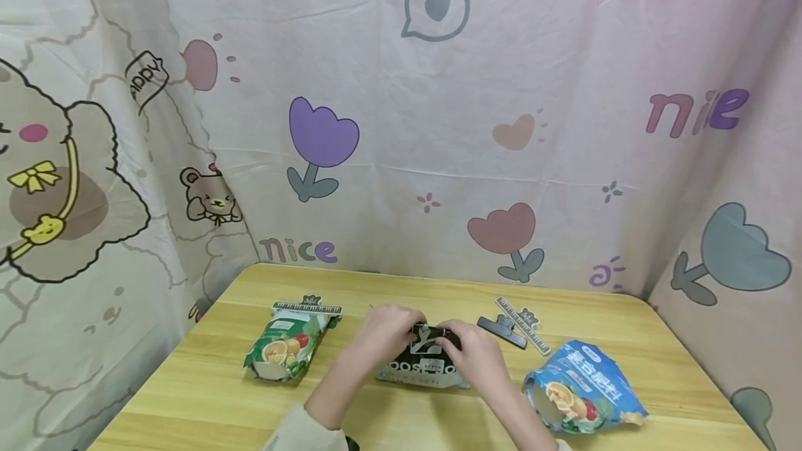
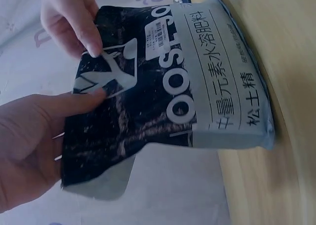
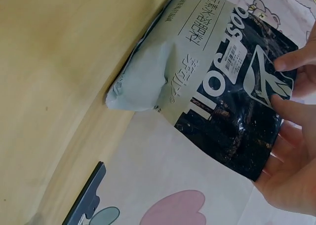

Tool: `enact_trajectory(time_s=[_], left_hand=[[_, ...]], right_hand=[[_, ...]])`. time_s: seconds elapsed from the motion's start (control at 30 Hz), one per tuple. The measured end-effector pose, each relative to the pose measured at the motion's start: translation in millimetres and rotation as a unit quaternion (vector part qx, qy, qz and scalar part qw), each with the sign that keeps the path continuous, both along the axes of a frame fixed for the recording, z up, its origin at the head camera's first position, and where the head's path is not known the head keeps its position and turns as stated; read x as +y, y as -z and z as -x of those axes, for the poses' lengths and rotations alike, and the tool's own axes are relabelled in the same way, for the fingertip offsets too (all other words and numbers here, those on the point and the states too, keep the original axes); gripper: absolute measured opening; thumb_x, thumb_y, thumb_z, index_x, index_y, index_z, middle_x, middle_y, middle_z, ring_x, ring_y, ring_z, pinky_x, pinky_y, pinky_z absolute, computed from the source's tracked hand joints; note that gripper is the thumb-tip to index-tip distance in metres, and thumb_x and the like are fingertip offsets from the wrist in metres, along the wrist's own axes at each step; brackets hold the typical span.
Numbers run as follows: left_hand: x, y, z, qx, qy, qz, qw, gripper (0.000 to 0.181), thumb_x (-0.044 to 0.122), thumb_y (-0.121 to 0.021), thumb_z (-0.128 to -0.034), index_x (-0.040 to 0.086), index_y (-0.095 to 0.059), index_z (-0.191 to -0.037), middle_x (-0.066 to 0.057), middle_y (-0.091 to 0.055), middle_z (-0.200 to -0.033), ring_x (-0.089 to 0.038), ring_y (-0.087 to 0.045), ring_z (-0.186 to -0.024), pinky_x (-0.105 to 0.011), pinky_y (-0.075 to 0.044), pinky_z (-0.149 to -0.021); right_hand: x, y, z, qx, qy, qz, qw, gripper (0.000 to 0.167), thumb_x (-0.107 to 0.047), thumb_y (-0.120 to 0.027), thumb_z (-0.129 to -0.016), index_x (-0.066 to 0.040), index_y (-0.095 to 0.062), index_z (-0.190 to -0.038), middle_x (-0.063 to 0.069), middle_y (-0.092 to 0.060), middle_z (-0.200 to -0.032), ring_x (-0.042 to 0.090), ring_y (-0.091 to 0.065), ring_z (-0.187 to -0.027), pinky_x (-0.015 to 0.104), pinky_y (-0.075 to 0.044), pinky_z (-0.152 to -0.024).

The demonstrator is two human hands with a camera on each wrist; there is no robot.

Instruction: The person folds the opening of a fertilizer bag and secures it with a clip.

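Bare forearms (image 1: 341, 383) lie nearest, above the wooden surface (image 1: 207, 406); on it the black-and-grey bag (image 1: 421, 373) stands below the grip, its upper end pinched by left hand (image 1: 390, 327) and right hand (image 1: 471, 348), neither nearer; rightward, a black clip (image 1: 501, 331).

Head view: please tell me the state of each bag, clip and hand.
Black bag: upright, gripped
Green bag: clipped at top
Blue bag: lying, no clip visible
Left white clip: on green bag
Right white clip: loose
Black clip: loose
Left hand: gripping black bag
Right hand: gripping black bag
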State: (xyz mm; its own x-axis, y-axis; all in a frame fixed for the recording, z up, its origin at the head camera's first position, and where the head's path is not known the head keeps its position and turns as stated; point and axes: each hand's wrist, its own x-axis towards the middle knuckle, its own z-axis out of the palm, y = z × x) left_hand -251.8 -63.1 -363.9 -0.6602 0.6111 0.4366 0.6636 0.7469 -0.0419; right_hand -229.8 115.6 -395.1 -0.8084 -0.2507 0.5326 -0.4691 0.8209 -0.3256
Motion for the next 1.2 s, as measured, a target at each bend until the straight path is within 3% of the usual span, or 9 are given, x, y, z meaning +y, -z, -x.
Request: enact_trajectory(time_s=[0.13,0.27,0.47,0.6,0.77,1.2], left_hand=[[5.1,2.3,1.7,0.007,-0.008,0.027,0.9996,0.015,0.004,-0.073,-0.0664,0.015,-0.066,-0.074,0.009,-0.05,-0.056,-0.005,-0.038,-0.046,-0.017,-0.031,-0.04],[7.9,1.5,2.2,-0.002,-0.022,0.04,0.999,0.016,0.001,-0.071,-0.0656,0.015,-0.063,-0.069,0.008,-0.038,-0.051,-0.006,-0.027,-0.046,-0.017,-0.022,-0.039],[12.6,-2.9,1.0,-0.02,-0.051,0.075,0.9957,0.021,0.005,-0.075,-0.066,0.016,-0.057,-0.063,0.007,-0.037,-0.05,-0.007,-0.027,-0.047,-0.019,-0.025,-0.04],[14.6,-2.9,0.1,-0.017,-0.063,0.094,0.9934,0.024,0.007,-0.076,-0.0661,0.017,-0.055,-0.06,0.007,-0.037,-0.05,-0.007,-0.026,-0.047,-0.02,-0.027,-0.04],[15.0,-0.8,0.9,-0.019,-0.065,0.089,0.9937,0.021,0.008,-0.077,-0.0656,0.017,-0.059,-0.061,0.007,-0.039,-0.05,-0.007,-0.028,-0.047,-0.02,-0.028,-0.04],[15.1,5.5,6.6,-0.019,-0.067,0.08,0.9944,0.016,0.015,-0.081,-0.0632,0.017,-0.065,-0.066,0.008,-0.046,-0.052,-0.006,-0.034,-0.047,-0.02,-0.033,-0.041]], right_hand=[[-3,2.7,1.7,-0.004,-0.008,-0.027,0.9996,0.018,-0.018,-0.074,-0.077,-0.013,-0.068,-0.094,0.001,-0.068,-0.087,0.016,-0.062,-0.073,0.03,-0.05,-0.06],[-4,4.7,4.2,0.011,-0.008,-0.042,0.999,0.021,-0.016,-0.077,-0.073,-0.014,-0.069,-0.093,0.0,-0.068,-0.082,0.014,-0.061,-0.066,0.027,-0.048,-0.055],[-5,4.7,6.4,0.031,-0.01,-0.061,0.9976,0.021,-0.015,-0.08,-0.069,-0.015,-0.069,-0.088,-0.004,-0.066,-0.073,0.01,-0.057,-0.057,0.023,-0.042,-0.046],[-6,4.6,6.9,0.019,-0.01,-0.065,0.9976,0.022,-0.016,-0.08,-0.068,-0.015,-0.069,-0.087,-0.004,-0.065,-0.072,0.011,-0.056,-0.056,0.024,-0.041,-0.045],[-5,5.4,8.7,-0.002,-0.009,-0.06,0.9981,0.02,-0.017,-0.08,-0.069,-0.016,-0.069,-0.086,-0.006,-0.064,-0.069,0.007,-0.049,-0.051,0.022,-0.036,-0.043],[-5,10.5,13.2,0.014,0.01,-0.052,0.9985,0.018,-0.021,-0.081,-0.066,-0.021,-0.068,-0.079,-0.007,-0.065,-0.069,0.008,-0.05,-0.051,0.021,-0.032,-0.041]])
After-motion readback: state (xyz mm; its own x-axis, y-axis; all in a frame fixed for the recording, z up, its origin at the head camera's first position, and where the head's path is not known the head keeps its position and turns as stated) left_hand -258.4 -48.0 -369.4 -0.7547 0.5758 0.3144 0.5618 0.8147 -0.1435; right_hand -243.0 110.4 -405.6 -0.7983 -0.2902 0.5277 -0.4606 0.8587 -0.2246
